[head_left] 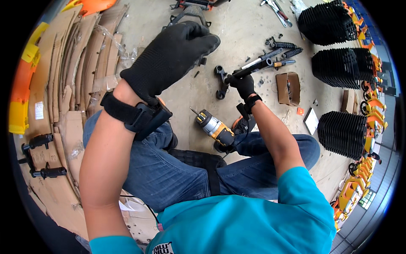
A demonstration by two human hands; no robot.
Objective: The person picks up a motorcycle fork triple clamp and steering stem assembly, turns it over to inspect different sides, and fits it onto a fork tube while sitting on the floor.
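Observation:
My left hand [173,55], in a black glove, is raised at the upper left with its fingers curled together. A small dark piece shows at its edge, but what the fingers hold is hidden. My right hand [245,86], also gloved, is wrapped round the near end of a black metal tube [256,67] that slants up to the right. Just left of that hand, a black clamp-like bracket [220,82] with round ends is on the floor. A yellow and grey cordless power drill [215,127] lies between my legs, its bit pointing up and left.
Black shock absorbers [292,52] lie beyond the tube, near an open cardboard box [289,89]. Stacks of black ribbed parts [342,136] line the right. Flattened cardboard [63,63] and a black handlebar-like part [48,171] lie left. Hand tools [277,12] rest at the far right.

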